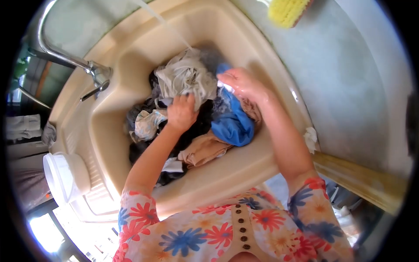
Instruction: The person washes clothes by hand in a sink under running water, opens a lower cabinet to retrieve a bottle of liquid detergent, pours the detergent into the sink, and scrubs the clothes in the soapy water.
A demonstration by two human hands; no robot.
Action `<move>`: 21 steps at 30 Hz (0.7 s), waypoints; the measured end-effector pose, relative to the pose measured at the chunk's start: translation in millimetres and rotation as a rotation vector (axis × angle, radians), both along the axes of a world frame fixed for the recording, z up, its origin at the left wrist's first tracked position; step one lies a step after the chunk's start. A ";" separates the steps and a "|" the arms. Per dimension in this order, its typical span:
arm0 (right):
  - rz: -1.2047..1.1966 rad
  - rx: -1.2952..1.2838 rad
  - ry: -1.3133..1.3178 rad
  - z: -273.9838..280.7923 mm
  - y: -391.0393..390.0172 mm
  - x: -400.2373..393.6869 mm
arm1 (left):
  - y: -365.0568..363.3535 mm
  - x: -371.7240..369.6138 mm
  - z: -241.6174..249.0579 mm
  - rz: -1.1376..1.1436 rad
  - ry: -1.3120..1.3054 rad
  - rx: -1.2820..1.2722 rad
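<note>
A beige sink (131, 52) holds a pile of wet clothes. My left hand (181, 112) is closed on the lower edge of a grey garment (185, 76) on top of the pile. My right hand (244, 85) rests wet on the same grey garment's right side, fingers curled over it, beside a blue garment (235, 124). A thin stream of water (168, 26) runs down onto the grey garment. A tan cloth (203, 150) and dark and patterned pieces lie lower in the pile.
A chrome faucet (94, 70) stands at the sink's left rim. A yellow scrub brush (286, 11) lies on the grey counter at the top right. A white tub (65, 177) sits on the drainboard at the left. A wooden edge (362, 181) runs along the right.
</note>
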State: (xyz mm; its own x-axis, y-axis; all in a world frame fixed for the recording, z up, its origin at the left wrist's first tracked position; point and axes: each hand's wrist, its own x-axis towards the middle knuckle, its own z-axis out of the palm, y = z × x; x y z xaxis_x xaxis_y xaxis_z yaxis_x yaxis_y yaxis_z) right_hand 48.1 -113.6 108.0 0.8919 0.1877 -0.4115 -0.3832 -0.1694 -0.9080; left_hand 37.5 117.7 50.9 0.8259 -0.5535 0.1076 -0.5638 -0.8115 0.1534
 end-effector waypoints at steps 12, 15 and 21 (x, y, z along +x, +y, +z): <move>-0.040 -0.398 -0.315 -18.9 -1.6 4.4 | -110.3 149.5 -72.5 0.262 0.127 0.152; -0.028 -0.471 -0.335 -20.4 0.8 2.4 | -113.5 158.8 -72.2 0.258 0.191 0.126; -0.040 0.022 -0.006 -6.1 -5.4 1.5 | -75.6 129.1 -18.8 0.268 0.379 -0.217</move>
State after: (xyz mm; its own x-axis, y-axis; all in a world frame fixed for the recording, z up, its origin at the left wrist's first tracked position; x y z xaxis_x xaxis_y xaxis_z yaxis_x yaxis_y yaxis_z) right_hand 49.6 -119.1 102.0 0.9011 0.1610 -0.4026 -0.3842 -0.1338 -0.9135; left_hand 166.7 42.1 32.2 0.9391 -0.3146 -0.1379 -0.2122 -0.8471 0.4873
